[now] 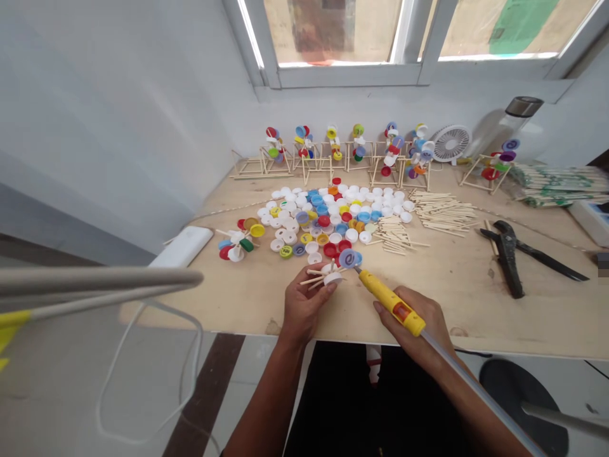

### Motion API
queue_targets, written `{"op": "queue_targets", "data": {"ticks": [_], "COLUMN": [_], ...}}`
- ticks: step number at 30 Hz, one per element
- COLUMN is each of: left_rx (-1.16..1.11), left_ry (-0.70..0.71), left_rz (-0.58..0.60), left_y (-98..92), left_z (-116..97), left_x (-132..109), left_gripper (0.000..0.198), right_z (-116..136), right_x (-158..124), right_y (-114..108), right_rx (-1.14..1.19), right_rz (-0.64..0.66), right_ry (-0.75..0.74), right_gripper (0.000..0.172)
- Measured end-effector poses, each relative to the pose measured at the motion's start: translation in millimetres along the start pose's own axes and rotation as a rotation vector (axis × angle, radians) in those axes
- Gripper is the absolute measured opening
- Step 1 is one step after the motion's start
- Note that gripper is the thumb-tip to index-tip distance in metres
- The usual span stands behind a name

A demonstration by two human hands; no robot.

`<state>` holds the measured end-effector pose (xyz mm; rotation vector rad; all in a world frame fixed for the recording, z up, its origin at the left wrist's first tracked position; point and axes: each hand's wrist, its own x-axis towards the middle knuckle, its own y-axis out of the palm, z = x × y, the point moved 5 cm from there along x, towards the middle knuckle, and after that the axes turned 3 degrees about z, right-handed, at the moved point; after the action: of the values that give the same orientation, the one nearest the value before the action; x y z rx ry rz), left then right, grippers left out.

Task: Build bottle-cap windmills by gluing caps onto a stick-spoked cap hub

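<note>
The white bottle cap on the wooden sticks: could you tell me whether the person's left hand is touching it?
Touching: the head view shows the left hand gripping the white bottle cap with its fingers against the cap.

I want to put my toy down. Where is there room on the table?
Bare wood lies between the yellow tool and the pliers, below the sticks. More lies left of the left hand. The middle is crowded with bottle caps.
</note>
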<state>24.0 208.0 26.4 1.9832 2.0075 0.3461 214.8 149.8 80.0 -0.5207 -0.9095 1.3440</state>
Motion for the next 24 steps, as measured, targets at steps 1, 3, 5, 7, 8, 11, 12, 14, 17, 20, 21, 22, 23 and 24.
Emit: {"op": "queue_targets", "data": {"ticks": [1, 3, 5, 7, 8, 11, 12, 14, 17, 20, 21, 22, 23, 24], "left_rx": [0.007, 0.015, 0.016, 0.02, 0.023, 0.028, 0.027, 0.025, 0.022, 0.011, 0.012, 0.015, 0.018, 0.02], "left_ry": [0.006, 0.02, 0.034, 0.037, 0.037, 0.038, 0.039, 0.037, 0.038, 0.044, 0.044, 0.042, 0.04, 0.036], "left_rz": [0.003, 0.013, 0.017, 0.017, 0.015, 0.011, 0.012, 0.018, 0.031, 0.039, 0.037, 0.032, 0.023, 0.014], "left_y": [0.0, -0.1, -0.6, -1.0, -1.1, -1.1, -1.1, -1.3, -1.6, -1.0, -0.7, -0.5, -0.5, -0.6], "left_z": [0.1, 0.3, 0.5, 0.8, 0.8, 0.5, 0.5, 0.9, 1.3, 0.7, 0.3, 0.0, -0.3, -0.4], "left_x": [0.2, 0.7, 1.1, 1.3, 1.2, 1.0, 1.0, 1.1, 1.5, 1.4, 1.2, 1.0, 0.8, 0.5], "left_gripper": [0.039, 0.039, 0.039, 0.038, 0.038, 0.038, 0.038, 0.037, 0.037, 0.037, 0.037, 0.037, 0.037, 0.038], "right_z": [-0.4, -1.1, -1.3, -1.4, -1.6, -2.6, -3.0, -3.8, -4.2, -4.4, -4.6, -4.8, -4.9, -5.1], "right_x": [-0.1, -0.4, -0.7, -0.7, -0.6, -0.4, -0.4, -0.5, -0.9, -1.2, -1.4, -1.5, -1.7, -2.0], "right_y": [0.3, 0.9, 1.4, 2.1, 2.4, 3.9, 4.4, 4.8, 4.1, 1.9, 1.1, 0.5, 0.2, 0.1], "right_rx": [0.005, 0.019, 0.03, 0.033, 0.035, 0.041, 0.038, 0.022, -0.001, -0.015, -0.019, -0.021, -0.023, -0.025], "right_rz": [-0.004, -0.009, -0.014, -0.016, -0.015, -0.008, -0.006, -0.008, -0.017, -0.027, -0.029, -0.031, -0.031, -0.029], "right_ry": [0.004, 0.014, 0.018, 0.017, 0.016, 0.024, 0.026, 0.028, 0.017, 0.008, 0.01, 0.012, 0.014, 0.014], "right_gripper": [0.032, 0.033, 0.033, 0.033, 0.033, 0.033, 0.033, 0.032, 0.032, 0.031, 0.031, 0.031, 0.031, 0.031]}}
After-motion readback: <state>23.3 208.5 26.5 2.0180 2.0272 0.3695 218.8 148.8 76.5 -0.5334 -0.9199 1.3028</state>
